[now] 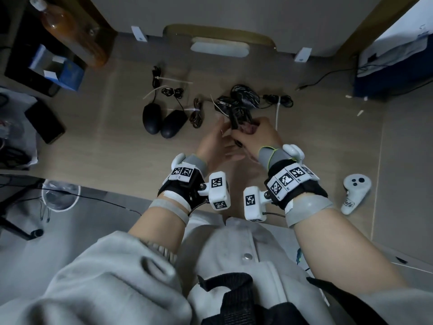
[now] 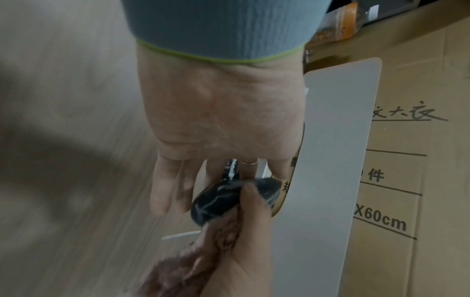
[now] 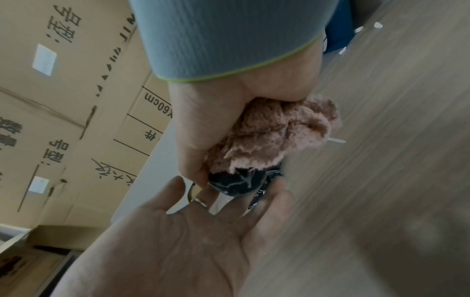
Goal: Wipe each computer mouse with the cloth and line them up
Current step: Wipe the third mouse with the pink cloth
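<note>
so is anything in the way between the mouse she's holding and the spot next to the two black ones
Yes, one thing. A bundled cable lies just right of the two black mice, where the patterned mouse, held with the cloth in the right hand, would go.

bare floor (image 1: 117, 146) left of hands; cable tangle (image 1: 243, 99) ahead (two mice (image 1: 164, 120) alongside).

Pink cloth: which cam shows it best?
Right wrist: the cloth fills mid-frame, bunched in the right hand. Left wrist shows it blurred and dark; the head view shows only a sliver.
</note>
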